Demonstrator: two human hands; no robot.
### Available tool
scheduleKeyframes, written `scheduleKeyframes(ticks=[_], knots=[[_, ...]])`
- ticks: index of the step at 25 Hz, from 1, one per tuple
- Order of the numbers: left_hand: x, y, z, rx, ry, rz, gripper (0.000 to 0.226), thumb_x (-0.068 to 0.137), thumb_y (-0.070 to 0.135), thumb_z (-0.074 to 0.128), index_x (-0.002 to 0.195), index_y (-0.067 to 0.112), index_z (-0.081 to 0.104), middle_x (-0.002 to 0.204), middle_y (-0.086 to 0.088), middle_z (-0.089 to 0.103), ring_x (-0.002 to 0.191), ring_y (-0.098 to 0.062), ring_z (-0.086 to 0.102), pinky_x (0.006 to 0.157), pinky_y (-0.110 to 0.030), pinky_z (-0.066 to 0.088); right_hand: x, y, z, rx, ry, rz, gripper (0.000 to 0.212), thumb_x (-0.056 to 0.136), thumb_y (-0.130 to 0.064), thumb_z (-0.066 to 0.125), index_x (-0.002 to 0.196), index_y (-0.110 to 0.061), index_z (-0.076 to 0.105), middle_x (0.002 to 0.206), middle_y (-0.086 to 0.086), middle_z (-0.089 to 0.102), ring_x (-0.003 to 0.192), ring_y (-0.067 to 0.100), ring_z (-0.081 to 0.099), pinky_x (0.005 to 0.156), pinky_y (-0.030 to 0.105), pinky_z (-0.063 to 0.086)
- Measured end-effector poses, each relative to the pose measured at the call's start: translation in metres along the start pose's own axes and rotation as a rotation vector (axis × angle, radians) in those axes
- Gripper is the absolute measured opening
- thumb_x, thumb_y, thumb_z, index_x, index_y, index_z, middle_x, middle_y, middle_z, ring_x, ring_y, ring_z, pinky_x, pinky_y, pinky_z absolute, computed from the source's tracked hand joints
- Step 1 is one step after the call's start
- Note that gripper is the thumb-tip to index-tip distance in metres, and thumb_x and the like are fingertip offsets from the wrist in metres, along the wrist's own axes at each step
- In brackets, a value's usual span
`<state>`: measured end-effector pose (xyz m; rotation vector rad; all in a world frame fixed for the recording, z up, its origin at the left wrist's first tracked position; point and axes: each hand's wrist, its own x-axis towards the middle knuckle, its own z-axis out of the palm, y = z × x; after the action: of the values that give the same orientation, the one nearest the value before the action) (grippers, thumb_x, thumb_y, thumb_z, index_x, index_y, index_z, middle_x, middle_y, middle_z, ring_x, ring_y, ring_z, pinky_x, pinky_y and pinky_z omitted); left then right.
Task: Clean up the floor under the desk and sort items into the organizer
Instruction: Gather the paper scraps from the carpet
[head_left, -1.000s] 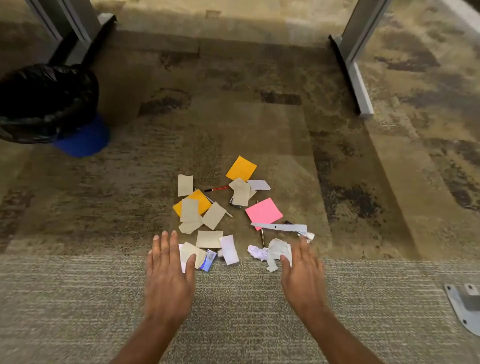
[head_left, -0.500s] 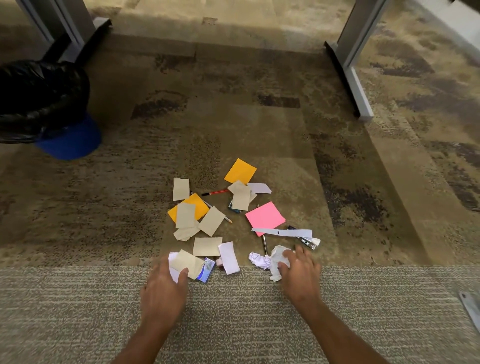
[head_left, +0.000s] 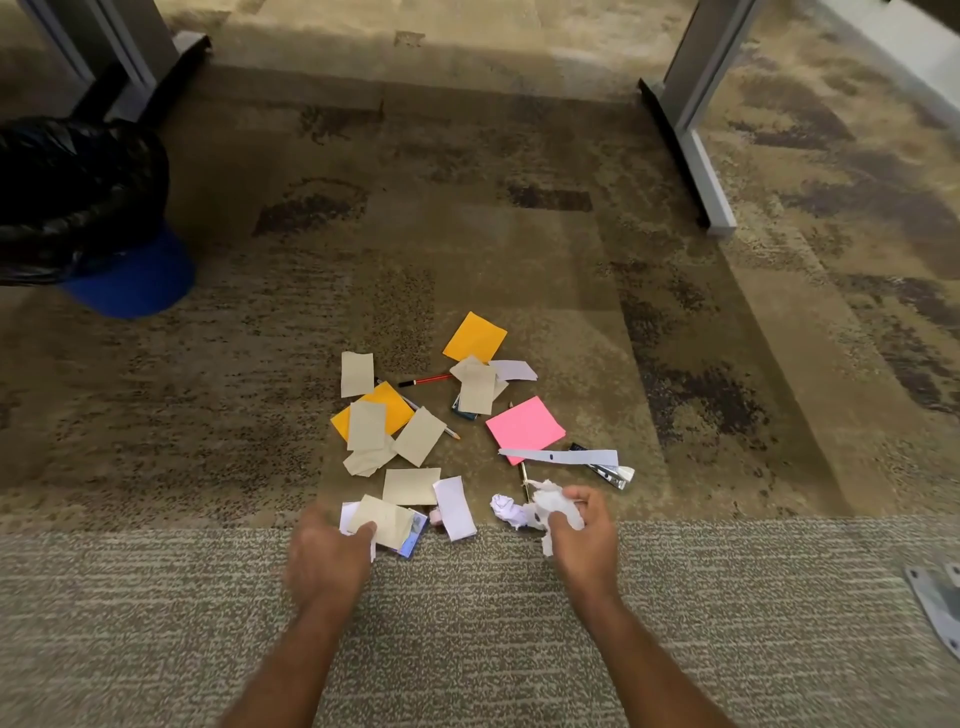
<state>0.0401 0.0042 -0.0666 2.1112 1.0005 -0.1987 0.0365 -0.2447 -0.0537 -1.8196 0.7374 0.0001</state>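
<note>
A scatter of paper lies on the carpet: several tan slips (head_left: 418, 435), two orange notes (head_left: 475, 336), a pink note (head_left: 525, 427), a white strip (head_left: 561, 457), white slips (head_left: 455, 507), a red pen (head_left: 426, 380) and a pencil. My right hand (head_left: 584, 540) is shut on a crumpled white paper (head_left: 556, 506); a second crumpled ball (head_left: 506, 508) lies just left of it. My left hand (head_left: 327, 558) pinches the near tan slip (head_left: 382, 517), which lies over white paper and a blue card.
A blue bin with a black liner (head_left: 78, 208) stands at the far left. Grey desk legs rise at the back left (head_left: 119, 52) and back right (head_left: 696, 104). A grey metal bracket (head_left: 937, 603) lies at the right edge. A stapler-like item (head_left: 602, 467) lies under the white strip.
Both hands went from flat and spread on the carpet to closing on paper. The right hand curled around the crumpled white paper; the left fingers closed on the near tan slip.
</note>
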Motion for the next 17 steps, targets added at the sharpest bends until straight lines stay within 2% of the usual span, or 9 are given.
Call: scheduleKeyframes(ticks=[3, 5, 8, 10, 12, 14, 17], knots=[[-0.002, 0.002, 0.003, -0.005, 0.003, -0.013, 0.040, 0.077, 0.019, 0.080, 0.114, 0.017, 0.064, 0.109, -0.011, 0.071, 0.098, -0.032, 0.066, 0.085, -0.044, 0.052, 0.004, -0.003, 0.015, -0.169, -0.173, -0.058, 0.026, 0.083, -0.005, 0.060, 0.098, -0.026, 0.061, 0.092, 0.003, 0.071, 0.067, 0.017, 0.063, 0.057, 0.037, 0.053], [-0.001, 0.004, 0.004, -0.014, 0.010, -0.031, 0.038, 0.080, 0.015, 0.076, 0.116, 0.015, 0.066, 0.109, -0.013, 0.072, 0.096, -0.032, 0.067, 0.083, -0.040, 0.053, 0.006, -0.007, 0.025, -0.423, -0.246, -0.102, 0.025, 0.086, -0.016, 0.059, 0.110, -0.025, 0.061, 0.101, 0.005, 0.071, 0.079, 0.020, 0.065, 0.065, 0.034, 0.051], [0.001, 0.005, -0.001, -0.083, 0.018, -0.041, 0.027, 0.083, 0.015, 0.071, 0.110, 0.015, 0.069, 0.106, -0.012, 0.074, 0.089, -0.031, 0.069, 0.081, -0.042, 0.057, 0.002, -0.012, 0.039, -0.688, -0.258, -0.166, 0.045, 0.091, -0.039, 0.059, 0.132, -0.022, 0.052, 0.124, 0.006, 0.061, 0.108, 0.025, 0.060, 0.084, 0.035, 0.047], [0.001, 0.003, -0.002, -0.062, 0.020, -0.023, 0.028, 0.082, 0.025, 0.072, 0.109, 0.016, 0.069, 0.106, -0.009, 0.074, 0.093, -0.030, 0.068, 0.083, -0.042, 0.056, -0.004, -0.011, 0.048, -0.870, -0.296, -0.236, 0.057, 0.091, -0.043, 0.060, 0.141, -0.024, 0.044, 0.132, 0.006, 0.051, 0.118, 0.026, 0.055, 0.093, 0.038, 0.048], [0.001, -0.002, -0.002, 0.016, 0.019, 0.025, 0.038, 0.075, 0.036, 0.077, 0.108, 0.019, 0.068, 0.109, -0.006, 0.072, 0.099, -0.028, 0.065, 0.086, -0.043, 0.054, -0.007, -0.010, 0.054, -0.953, -0.293, -0.288, 0.053, 0.092, -0.038, 0.061, 0.140, -0.024, 0.044, 0.134, 0.005, 0.051, 0.118, 0.024, 0.054, 0.094, 0.038, 0.050], [-0.001, -0.005, -0.001, 0.081, 0.011, 0.029, 0.055, 0.071, 0.038, 0.082, 0.116, 0.015, 0.063, 0.115, -0.008, 0.066, 0.110, -0.031, 0.061, 0.090, -0.043, 0.052, -0.006, -0.009, 0.057, -0.940, -0.274, -0.302, 0.041, 0.093, -0.032, 0.062, 0.132, -0.022, 0.053, 0.128, 0.003, 0.058, 0.113, 0.022, 0.058, 0.090, 0.038, 0.052], [0.001, -0.006, -0.001, 0.076, -0.023, 0.002, 0.057, 0.072, 0.029, 0.083, 0.119, 0.012, 0.057, 0.114, -0.012, 0.067, 0.107, -0.033, 0.062, 0.084, -0.039, 0.050, -0.008, -0.014, 0.057, -0.771, -0.179, -0.207, 0.021, 0.091, -0.026, 0.065, 0.110, -0.018, 0.065, 0.108, 0.004, 0.069, 0.089, 0.020, 0.063, 0.074, 0.032, 0.051]])
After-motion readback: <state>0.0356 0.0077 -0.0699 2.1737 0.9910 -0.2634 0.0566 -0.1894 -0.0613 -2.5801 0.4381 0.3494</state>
